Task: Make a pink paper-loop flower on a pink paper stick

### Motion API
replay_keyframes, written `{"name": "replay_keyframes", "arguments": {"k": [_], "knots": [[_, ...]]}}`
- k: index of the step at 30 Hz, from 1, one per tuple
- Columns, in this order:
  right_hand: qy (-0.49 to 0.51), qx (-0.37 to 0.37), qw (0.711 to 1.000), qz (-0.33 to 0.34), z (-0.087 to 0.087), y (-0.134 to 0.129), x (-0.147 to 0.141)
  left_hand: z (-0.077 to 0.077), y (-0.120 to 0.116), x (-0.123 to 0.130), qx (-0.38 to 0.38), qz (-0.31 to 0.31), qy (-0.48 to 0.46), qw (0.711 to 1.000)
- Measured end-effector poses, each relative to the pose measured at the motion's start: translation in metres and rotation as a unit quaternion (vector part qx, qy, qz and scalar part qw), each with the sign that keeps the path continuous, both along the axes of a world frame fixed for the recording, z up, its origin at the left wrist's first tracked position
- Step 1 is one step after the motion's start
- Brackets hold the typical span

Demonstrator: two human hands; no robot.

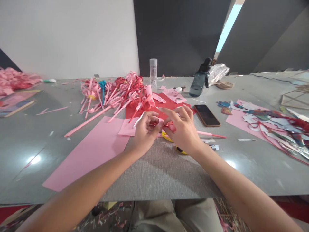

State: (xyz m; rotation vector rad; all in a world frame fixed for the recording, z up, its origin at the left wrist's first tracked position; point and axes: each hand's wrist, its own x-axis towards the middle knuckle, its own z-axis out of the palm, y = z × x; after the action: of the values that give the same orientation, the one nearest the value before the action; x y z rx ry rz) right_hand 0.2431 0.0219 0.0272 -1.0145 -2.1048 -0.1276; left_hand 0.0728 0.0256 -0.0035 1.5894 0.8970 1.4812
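My left hand (145,132) and my right hand (183,130) meet above the middle of the table. Both are closed, fingertips pinching a small piece of pink paper (172,126) between them; its shape is mostly hidden by the fingers. Beneath my right hand lies a tool with yellow-and-black handles (166,136), probably scissors, largely covered. A thin pink-and-red stick (212,134) sticks out to the right from behind that hand; I cannot tell whether it joins the held paper. Red paper (131,111) and a large pink sheet (91,151) lie under and beside my left hand.
Paper flowers on pink stems (116,96) are heaped behind my hands, near a clear bottle (153,72). To the right are a phone (207,115), a dark water bottle (199,80) and a pink sheet (234,119) with colourful cutouts. More pink paper (16,80) is piled far left.
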Motion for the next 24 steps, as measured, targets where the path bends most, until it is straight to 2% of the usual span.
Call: {"name": "replay_keyframes", "arguments": {"k": [7,15,24], "knots": [[-0.005,-0.01,1.0,-0.019,0.0052,-0.0029,0.0,0.0006,0.001,-0.0007,0.005,-0.007,-0.033,0.999],[0.006,-0.002,1.0,-0.01,0.0014,-0.0012,0.0,0.0014,-0.0008,0.0003,0.005,-0.031,-0.044,0.999],[0.008,0.018,1.0,-0.01,-0.0012,0.0,-0.0012,-0.0016,0.0034,-0.0021,0.001,-0.017,-0.03,0.999]]}}
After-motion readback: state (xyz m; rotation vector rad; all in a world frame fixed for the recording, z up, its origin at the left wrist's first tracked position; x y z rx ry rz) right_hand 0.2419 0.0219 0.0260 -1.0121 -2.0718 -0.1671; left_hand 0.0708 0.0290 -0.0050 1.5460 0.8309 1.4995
